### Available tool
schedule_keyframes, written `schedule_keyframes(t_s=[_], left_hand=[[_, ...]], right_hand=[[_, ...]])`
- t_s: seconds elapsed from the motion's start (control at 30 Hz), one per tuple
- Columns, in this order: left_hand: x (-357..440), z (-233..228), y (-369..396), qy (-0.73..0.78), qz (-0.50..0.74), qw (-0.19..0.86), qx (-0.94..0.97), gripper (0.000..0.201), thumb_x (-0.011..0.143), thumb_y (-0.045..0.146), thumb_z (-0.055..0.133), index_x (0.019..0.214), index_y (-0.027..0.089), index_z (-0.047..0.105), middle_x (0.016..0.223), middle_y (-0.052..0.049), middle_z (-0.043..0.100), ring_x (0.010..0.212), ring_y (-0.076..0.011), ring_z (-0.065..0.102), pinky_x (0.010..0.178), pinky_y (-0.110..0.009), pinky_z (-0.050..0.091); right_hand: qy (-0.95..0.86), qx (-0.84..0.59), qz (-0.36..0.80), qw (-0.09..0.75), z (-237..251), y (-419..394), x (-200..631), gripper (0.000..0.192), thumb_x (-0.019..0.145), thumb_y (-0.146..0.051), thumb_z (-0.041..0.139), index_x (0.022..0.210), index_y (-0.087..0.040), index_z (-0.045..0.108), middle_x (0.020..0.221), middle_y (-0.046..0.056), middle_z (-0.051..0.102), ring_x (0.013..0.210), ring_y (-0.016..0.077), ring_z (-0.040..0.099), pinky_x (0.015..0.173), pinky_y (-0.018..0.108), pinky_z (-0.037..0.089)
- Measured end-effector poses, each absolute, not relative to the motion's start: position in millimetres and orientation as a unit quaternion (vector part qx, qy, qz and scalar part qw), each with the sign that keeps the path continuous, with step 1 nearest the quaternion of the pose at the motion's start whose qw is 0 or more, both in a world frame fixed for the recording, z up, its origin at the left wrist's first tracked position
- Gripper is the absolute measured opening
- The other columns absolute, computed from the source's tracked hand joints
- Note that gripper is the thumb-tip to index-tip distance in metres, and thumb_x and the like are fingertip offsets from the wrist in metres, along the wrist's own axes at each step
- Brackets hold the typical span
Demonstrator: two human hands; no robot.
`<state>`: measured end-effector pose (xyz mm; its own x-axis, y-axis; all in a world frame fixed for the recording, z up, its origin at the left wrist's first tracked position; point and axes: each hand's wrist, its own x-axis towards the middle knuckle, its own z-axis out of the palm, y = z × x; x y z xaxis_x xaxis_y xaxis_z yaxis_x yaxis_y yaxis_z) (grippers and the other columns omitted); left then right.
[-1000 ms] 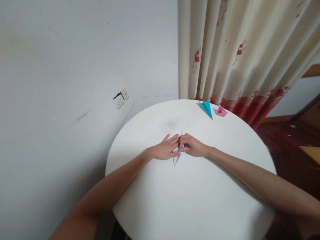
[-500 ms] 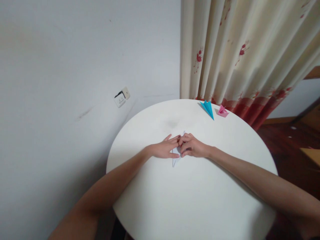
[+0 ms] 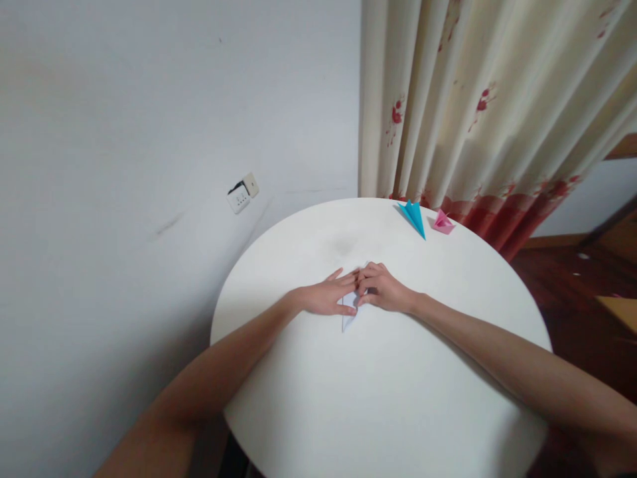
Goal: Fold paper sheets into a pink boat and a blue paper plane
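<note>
A small folded sheet of white paper [image 3: 350, 317] lies on the round white table [image 3: 388, 392], its pointed corner toward me. Over its left part my left hand [image 3: 326, 296] rests flat, fingers stretched out and thumb apart. From the right, my right hand [image 3: 385, 287] has its fingers curled and pinched on the paper's right side, close against the left fingertips. Much of the paper is hidden under both hands.
Toward the far right edge of the table lie a blue paper plane [image 3: 414, 218] and a pink paper boat [image 3: 442, 223]. Behind them hangs a cream and red curtain [image 3: 462, 119]. A wall socket [image 3: 239, 198] is at the left.
My right fingers have shifted slightly left and closer together on the paper, and its right side looks narrower. My left hand has stayed almost where it was.
</note>
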<state>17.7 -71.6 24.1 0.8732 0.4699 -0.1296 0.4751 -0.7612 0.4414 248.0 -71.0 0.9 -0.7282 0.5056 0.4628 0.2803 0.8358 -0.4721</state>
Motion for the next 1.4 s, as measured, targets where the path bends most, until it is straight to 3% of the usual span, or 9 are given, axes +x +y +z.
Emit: schedule_keyframes(t_s=[0.2,0.63,0.73,0.8,0.87,0.93,1.0,1.1,1.4], left_hand=[[15.4,24.1,-69.1,0.234,0.001,0.239,0.942,0.085,0.092,0.053,0.06,0.16,0.028,0.015,0.167,-0.008,0.01,0.154,-0.0259,0.002,0.125,-0.05,0.0],[15.3,19.1,-66.8,0.24,0.017,0.264,0.934,0.095,0.09,0.055,0.063,0.161,0.027,0.007,0.167,-0.009,0.002,0.155,-0.0259,-0.001,0.125,-0.049,0.003],[15.1,21.4,-67.7,0.259,0.06,0.267,0.926,0.09,0.087,0.049,0.069,0.159,0.025,0.019,0.167,-0.011,0.01,0.154,-0.0278,0.008,0.124,-0.046,0.012],[15.0,25.3,-68.1,0.281,0.115,0.254,0.918,0.074,0.087,0.042,0.07,0.151,0.024,0.038,0.161,-0.013,0.028,0.15,-0.0276,0.023,0.121,-0.043,0.022],[15.1,30.4,-68.5,0.304,0.163,0.235,0.909,0.043,0.09,0.037,0.067,0.13,0.022,0.06,0.14,-0.012,0.054,0.134,-0.0253,0.046,0.113,-0.039,0.034],[15.4,35.0,-69.0,0.333,0.176,0.236,0.896,0.02,0.091,0.035,0.065,0.104,0.02,0.07,0.107,-0.007,0.066,0.104,-0.0206,0.061,0.095,-0.032,0.045],[15.9,37.4,-69.7,0.367,0.153,0.255,0.881,0.017,0.087,0.035,0.069,0.088,0.018,0.07,0.086,-0.002,0.065,0.08,-0.016,0.06,0.074,-0.026,0.046],[16.7,36.4,-70.4,0.401,0.126,0.276,0.864,0.016,0.08,0.031,0.075,0.085,0.017,0.07,0.074,0.001,0.062,0.067,-0.0133,0.056,0.061,-0.022,0.038],[13.2,32.0,-63.8,0.396,0.161,0.234,0.873,0.011,0.088,0.022,0.067,0.085,0.019,0.076,0.081,-0.001,0.068,0.072,-0.0131,0.062,0.068,-0.022,0.043]], right_hand=[[-0.905,-0.23,0.186,0.307,-0.5,-67.9,249.0,0.034,0.086,-0.054,0.068,0.08,-0.021,0.071,0.092,0.006,0.067,0.097,0.024,0.053,0.085,0.038,0.031],[-0.871,-0.335,0.186,0.308,-9.4,-62.3,247.6,0.033,0.078,-0.05,0.079,0.078,-0.02,0.066,0.088,0.005,0.066,0.093,0.023,0.054,0.083,0.035,0.033],[-0.861,-0.353,0.188,0.314,-9.7,-61.0,248.7,0.031,0.079,-0.046,0.08,0.074,-0.019,0.065,0.084,0.004,0.066,0.089,0.0211,0.054,0.081,0.032,0.034],[-0.851,-0.379,0.179,0.316,-8.7,-61.1,250.3,0.03,0.081,-0.044,0.079,0.072,-0.019,0.064,0.079,0.003,0.065,0.085,0.0198,0.054,0.078,0.031,0.034],[-0.839,-0.413,0.167,0.313,-6.9,-62.2,252.2,0.029,0.084,-0.042,0.077,0.071,-0.019,0.064,0.075,0.002,0.065,0.08,0.0188,0.054,0.075,0.03,0.034],[-0.829,-0.441,0.159,0.305,-4.8,-64.0,253.8,0.029,0.085,-0.041,0.076,0.07,-0.018,0.064,0.073,0.002,0.065,0.075,0.0178,0.054,0.071,0.028,0.034],[-0.824,-0.456,0.158,0.296,-2.6,-66.1,255.0,0.03,0.085,-0.04,0.076,0.069,-0.018,0.063,0.073,0.002,0.065,0.071,0.0167,0.054,0.067,0.027,0.034],[-0.826,-0.464,0.156,0.28,0.8,-69.2,256.1,0.028,0.086,-0.04,0.074,0.071,-0.018,0.063,0.073,0.001,0.064,0.069,0.0158,0.053,0.063,0.027,0.033],[-0.833,-0.489,0.125,0.226,9.2,-74.1,257.6,0.022,0.09,-0.036,0.068,0.077,-0.02,0.063,0.079,0.002,0.066,0.072,0.0161,0.056,0.062,0.026,0.032]])
